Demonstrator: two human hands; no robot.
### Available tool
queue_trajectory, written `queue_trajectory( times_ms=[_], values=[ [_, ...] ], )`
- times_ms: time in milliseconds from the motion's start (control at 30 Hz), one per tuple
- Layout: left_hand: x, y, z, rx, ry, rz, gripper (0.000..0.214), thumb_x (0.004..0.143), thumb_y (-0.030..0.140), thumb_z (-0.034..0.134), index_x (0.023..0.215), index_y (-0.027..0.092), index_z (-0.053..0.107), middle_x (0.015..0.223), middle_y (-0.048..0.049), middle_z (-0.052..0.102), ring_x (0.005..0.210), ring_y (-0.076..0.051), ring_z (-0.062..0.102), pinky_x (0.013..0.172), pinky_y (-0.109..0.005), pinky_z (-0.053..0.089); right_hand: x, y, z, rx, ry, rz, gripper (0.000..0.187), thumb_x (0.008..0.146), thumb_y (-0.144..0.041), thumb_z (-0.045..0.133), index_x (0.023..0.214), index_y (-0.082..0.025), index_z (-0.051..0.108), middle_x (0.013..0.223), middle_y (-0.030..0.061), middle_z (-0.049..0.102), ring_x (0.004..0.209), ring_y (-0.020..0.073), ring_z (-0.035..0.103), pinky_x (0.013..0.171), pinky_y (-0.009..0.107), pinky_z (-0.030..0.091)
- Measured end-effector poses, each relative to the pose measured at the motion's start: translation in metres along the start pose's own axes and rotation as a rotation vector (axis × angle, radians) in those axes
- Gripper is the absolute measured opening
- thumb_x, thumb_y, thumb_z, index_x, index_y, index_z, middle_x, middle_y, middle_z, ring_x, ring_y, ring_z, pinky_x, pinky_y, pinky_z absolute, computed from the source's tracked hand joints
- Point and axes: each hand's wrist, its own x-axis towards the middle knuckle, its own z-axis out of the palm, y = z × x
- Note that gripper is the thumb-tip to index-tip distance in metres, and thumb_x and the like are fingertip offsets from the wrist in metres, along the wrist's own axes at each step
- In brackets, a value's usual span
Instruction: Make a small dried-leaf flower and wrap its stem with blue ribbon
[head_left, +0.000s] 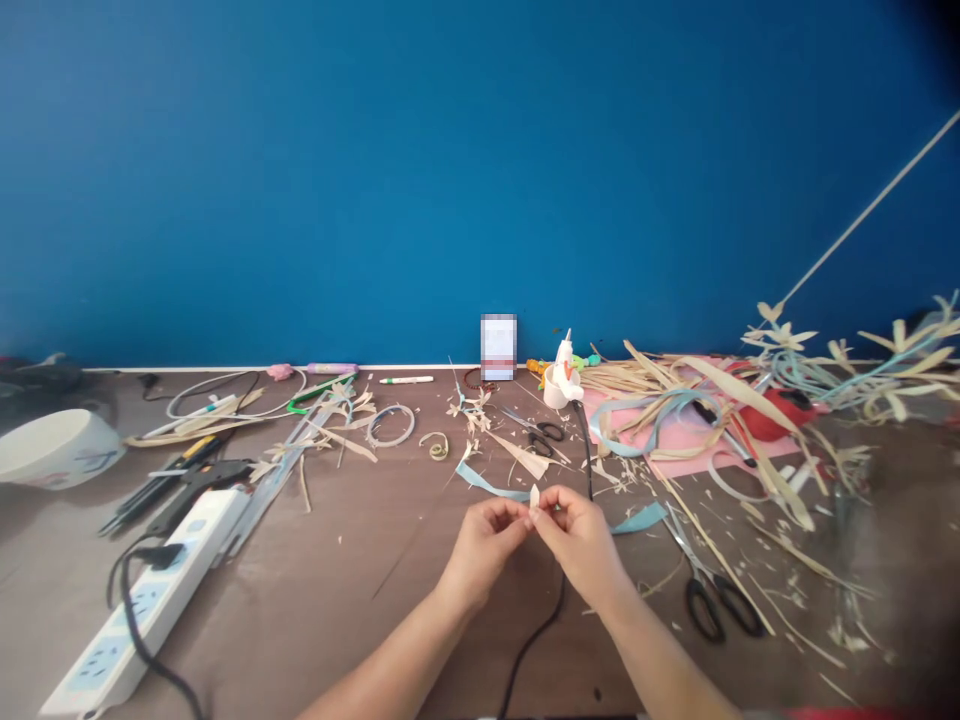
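Observation:
My left hand (487, 540) and my right hand (579, 538) meet above the middle of the brown table (337, 600). Together they pinch a small pale leaf strip (534, 497) between thumbs and fingertips, both hands closed on it. A light blue strip (491, 487) lies on the table just behind the hands. Small black-handled scissors (541, 436) lie a little farther back, and a larger pair of scissors (709, 595) rests to the right of my right forearm.
A white power strip (150, 600) with a black cable sits front left, with a white bowl (56, 448) beyond it. A glue gun (564, 372) stands at the back centre. Dried leaf strips and scraps pile over a pink mat (690, 440) at right.

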Motion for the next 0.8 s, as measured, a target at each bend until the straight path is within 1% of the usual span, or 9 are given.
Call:
queue_trajectory(
  times_ms=[133,200,300,333,400,500,633,700,800],
  values=[
    [0.012,0.004,0.000,-0.041,-0.008,0.023,0.019,0.064,0.032,0.068,0.064,0.014,0.063,0.061,-0.0018,0.062,0.059,-0.012,0.051,0.062,-0.023,0.036,0.013,-0.015,-0.017,-0.077,-0.017,-0.060,0.014,0.073,-0.032,0.055,0.074,-0.017,0.055,0.057,-0.0020,0.052,0.046,0.0102,0.043,0.044,0.022,0.032],
    [0.018,0.006,-0.001,-0.062,0.020,0.024,0.018,0.063,0.031,0.068,0.063,0.014,0.063,0.062,-0.0020,0.063,0.062,-0.013,0.052,0.065,-0.024,0.037,0.028,-0.030,-0.035,-0.138,0.051,-0.107,0.018,0.073,-0.035,0.055,0.079,-0.017,0.056,0.059,-0.0016,0.053,0.047,0.0106,0.044,0.045,0.023,0.033],
    [0.029,0.007,-0.001,-0.107,0.066,0.019,0.016,0.062,0.029,0.069,0.063,0.015,0.063,0.065,-0.0026,0.065,0.065,-0.013,0.054,0.068,-0.024,0.037,0.064,-0.050,-0.065,-0.254,0.217,-0.180,0.021,0.071,-0.037,0.057,0.080,-0.018,0.055,0.063,-0.0014,0.053,0.053,0.0117,0.047,0.052,0.024,0.039],
    [0.032,0.008,-0.001,-0.120,0.075,0.020,0.016,0.062,0.029,0.069,0.062,0.015,0.063,0.066,-0.0028,0.065,0.066,-0.013,0.054,0.069,-0.024,0.037,0.078,-0.053,-0.074,-0.287,0.269,-0.179,0.023,0.069,-0.038,0.059,0.081,-0.018,0.055,0.065,-0.0010,0.054,0.057,0.0123,0.049,0.055,0.025,0.040],
    [0.041,0.010,0.002,-0.128,0.082,0.030,0.018,0.060,0.031,0.070,0.062,0.015,0.062,0.069,-0.0034,0.066,0.067,-0.014,0.055,0.068,-0.024,0.037,0.107,-0.054,-0.087,-0.355,0.348,-0.021,0.030,0.064,-0.041,0.064,0.081,-0.019,0.053,0.072,0.0000,0.056,0.064,0.0131,0.052,0.059,0.024,0.041],
    [0.062,0.016,0.007,-0.119,0.085,0.090,0.021,0.060,0.033,0.069,0.061,0.015,0.060,0.072,-0.0045,0.066,0.067,-0.014,0.055,0.066,-0.024,0.037,0.142,-0.044,-0.094,-0.364,0.295,0.148,0.038,0.060,-0.049,0.065,0.078,-0.018,0.053,0.063,0.0011,0.056,0.055,0.0150,0.054,0.048,0.025,0.039],
    [0.107,0.026,0.015,-0.104,0.058,0.198,0.020,0.059,0.031,0.068,0.061,0.015,0.056,0.066,-0.0016,0.062,0.062,-0.011,0.052,0.062,-0.022,0.036,0.163,-0.029,-0.087,-0.291,0.126,0.321,0.041,0.066,-0.055,0.059,0.073,-0.015,0.057,0.056,0.0037,0.059,0.047,0.0172,0.057,0.041,0.025,0.039],
    [0.131,0.030,0.019,-0.101,0.048,0.213,0.020,0.059,0.030,0.067,0.062,0.015,0.055,0.060,0.0012,0.059,0.056,-0.009,0.049,0.058,-0.021,0.034,0.166,-0.026,-0.080,-0.242,0.072,0.363,0.040,0.073,-0.053,0.054,0.079,-0.014,0.059,0.066,0.0068,0.062,0.053,0.0186,0.060,0.045,0.028,0.043],
    [0.163,0.031,0.027,-0.083,0.018,0.230,0.021,0.056,0.029,0.068,0.062,0.015,0.054,0.057,0.0028,0.056,0.052,-0.008,0.045,0.054,-0.020,0.033,0.168,-0.024,-0.070,-0.174,0.044,0.395,0.031,0.083,-0.038,0.050,0.101,-0.014,0.056,0.096,0.0084,0.060,0.078,0.0192,0.060,0.064,0.035,0.049]
  ],
)
